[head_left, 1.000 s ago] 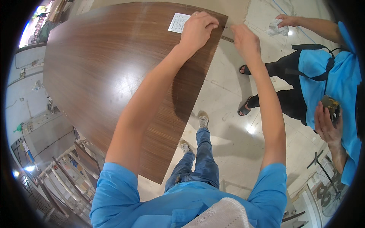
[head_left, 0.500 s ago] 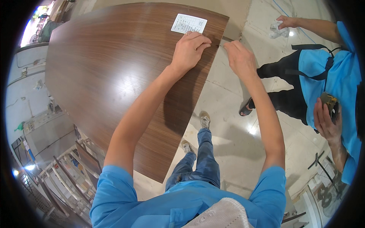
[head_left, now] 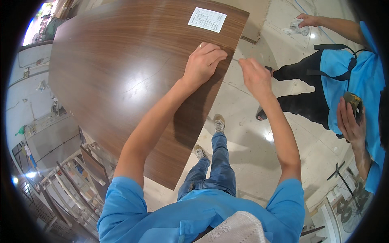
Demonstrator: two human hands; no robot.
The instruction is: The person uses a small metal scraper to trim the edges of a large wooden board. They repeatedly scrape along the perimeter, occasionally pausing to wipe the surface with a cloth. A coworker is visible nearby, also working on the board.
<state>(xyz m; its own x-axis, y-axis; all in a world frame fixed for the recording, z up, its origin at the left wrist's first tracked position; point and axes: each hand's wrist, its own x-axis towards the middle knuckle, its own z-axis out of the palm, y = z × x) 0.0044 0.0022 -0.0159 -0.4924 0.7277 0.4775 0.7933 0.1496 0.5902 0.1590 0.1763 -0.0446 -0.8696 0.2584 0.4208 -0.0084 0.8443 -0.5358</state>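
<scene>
Under my left arm lies a large brown wood-grain panel (head_left: 109, 52) with a white printed label (head_left: 207, 20) near its far right corner. My left hand (head_left: 204, 64) is over the panel near its right edge, thumb and fingers pinched together. Just beyond that edge, above the floor, my right hand (head_left: 256, 76) is also closed in a pinch. A faint thin line seems to run between the fingertips; I cannot make out what it is. A fine dark curved line also crosses the panel's shiny patch, left of my left hand.
To the right stands a co-worker in a blue shirt (head_left: 370, 81), with a white crumpled cloth (head_left: 299, 27) in one hand and a dark and yellow roll-like object (head_left: 353, 104) in the other. A slatted rack (head_left: 77, 182) stands lower left. A fan (head_left: 352, 206) is lower right.
The panel's far end and label sit slightly lower and further right in view. My hands have shifted slightly down, still pinched. The fine curved line now shows on the panel.
</scene>
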